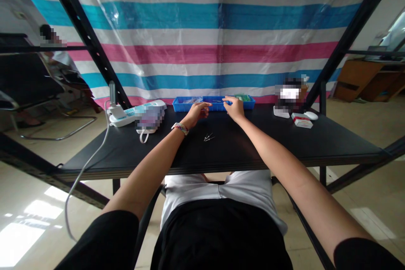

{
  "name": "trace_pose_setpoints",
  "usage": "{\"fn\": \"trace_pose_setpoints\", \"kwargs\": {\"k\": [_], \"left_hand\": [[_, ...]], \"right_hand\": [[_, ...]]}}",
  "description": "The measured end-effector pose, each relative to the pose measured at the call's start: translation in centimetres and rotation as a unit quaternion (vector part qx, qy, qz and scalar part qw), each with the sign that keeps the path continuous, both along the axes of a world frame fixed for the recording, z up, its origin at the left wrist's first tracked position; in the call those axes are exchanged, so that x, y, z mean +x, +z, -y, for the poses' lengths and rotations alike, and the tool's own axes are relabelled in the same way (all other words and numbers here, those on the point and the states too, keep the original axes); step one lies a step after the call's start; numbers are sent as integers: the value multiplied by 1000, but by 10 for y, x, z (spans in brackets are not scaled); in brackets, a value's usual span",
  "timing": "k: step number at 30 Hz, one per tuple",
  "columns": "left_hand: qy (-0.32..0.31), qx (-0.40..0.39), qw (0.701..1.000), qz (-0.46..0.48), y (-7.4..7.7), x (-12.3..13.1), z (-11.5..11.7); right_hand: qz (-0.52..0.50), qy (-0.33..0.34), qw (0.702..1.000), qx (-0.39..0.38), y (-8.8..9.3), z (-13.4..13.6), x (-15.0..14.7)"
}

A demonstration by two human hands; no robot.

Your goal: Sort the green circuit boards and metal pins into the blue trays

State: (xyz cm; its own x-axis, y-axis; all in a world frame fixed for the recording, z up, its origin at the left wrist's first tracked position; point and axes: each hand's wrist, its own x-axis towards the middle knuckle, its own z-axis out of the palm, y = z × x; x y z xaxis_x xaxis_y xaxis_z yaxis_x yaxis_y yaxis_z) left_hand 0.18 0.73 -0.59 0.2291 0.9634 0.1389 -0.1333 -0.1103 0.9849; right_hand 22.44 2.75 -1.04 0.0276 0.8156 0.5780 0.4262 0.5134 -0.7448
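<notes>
My left hand, with a braided band at the wrist, is held just in front of the blue divided tray. Its fingers are curled inward, and whatever they may hold is too small to make out. My right hand is over the tray's front edge, thumb and fingers pinched together. A thin, small piece seems to lie at its fingertips, but I cannot tell its kind. Several small thin metal pins lie loose on the black table nearer to me. Clear plastic bags and green pieces sit in the tray's end compartments.
On the left of the black table are a white power strip with a plugged-in charger and a blurred pouch. A red-and-white box and a white mouse lie right. A striped sheet hangs behind.
</notes>
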Motion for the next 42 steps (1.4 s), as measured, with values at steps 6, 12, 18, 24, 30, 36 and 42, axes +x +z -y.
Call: {"fn": "trace_pose_setpoints", "kwargs": {"k": [6, 12, 18, 24, 30, 36, 42], "left_hand": [[6, 3, 1000, 18, 1, -1, 0], [12, -3, 999, 35, 3, -1, 3], [12, -12, 999, 34, 4, 0, 4], [11, -10, 1000, 25, 7, 1, 8], [10, -16, 1000, 25, 7, 2, 8], [18, -12, 1000, 18, 5, 4, 4], [5, -5, 1000, 25, -1, 2, -4]], "right_hand": [[65, 62, 996, 14, 1, 20, -14], [173, 317, 931, -56, 11, 66, -36], [244, 406, 879, -56, 12, 81, -46], [239, 391, 887, -63, 9, 78, -47], [228, 382, 893, -67, 8, 75, -46], [180, 346, 918, -76, 7, 70, -45], [47, 286, 954, -72, 9, 56, -41]]}}
